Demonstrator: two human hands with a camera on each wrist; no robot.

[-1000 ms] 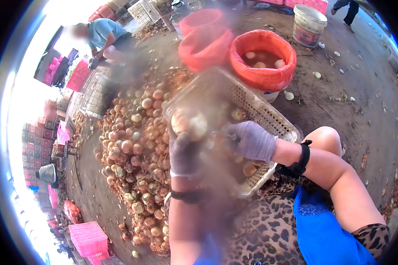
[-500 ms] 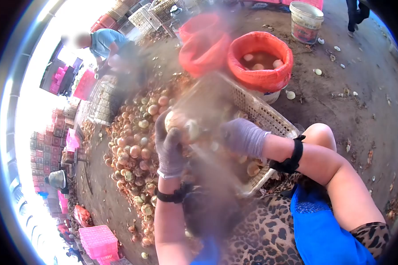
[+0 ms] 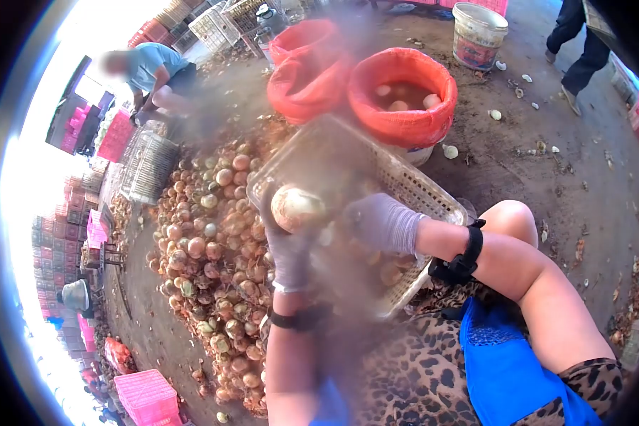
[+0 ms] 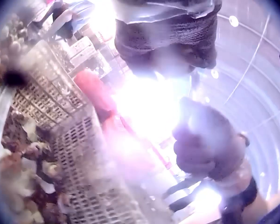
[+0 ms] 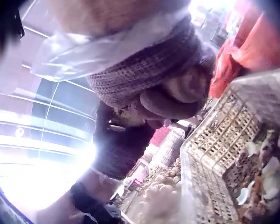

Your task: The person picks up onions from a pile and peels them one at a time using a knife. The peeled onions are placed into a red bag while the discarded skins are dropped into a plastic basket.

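In the head view my gloved left hand (image 3: 289, 248) grips a round onion (image 3: 296, 209), its pale side facing up, over a mesh-sided plastic crate (image 3: 422, 186). Close to its right is my gloved right hand (image 3: 387, 224), fingers curled in; I cannot tell what sits in that fist. Haze blurs the gap between the hands. The right wrist view has the curled fingers (image 5: 165, 105) of the right hand near the left hand (image 5: 116, 147). Peel and onion scraps (image 5: 266, 186) lie inside the crate.
A large heap of onions (image 3: 213, 263) spreads left of the crate. Beyond it stand a red-lined bucket (image 3: 403, 131) with pale onions inside, more red bags (image 3: 309, 85) and a white bucket (image 3: 479, 35). One person (image 3: 153, 71) bends at the far left; another's legs (image 3: 582, 60) show upper right.
My left hand has shifted left, then back right, and the onion in it has turned. The right hand stays nearly in place. At upper right, the walking person has come further into view.
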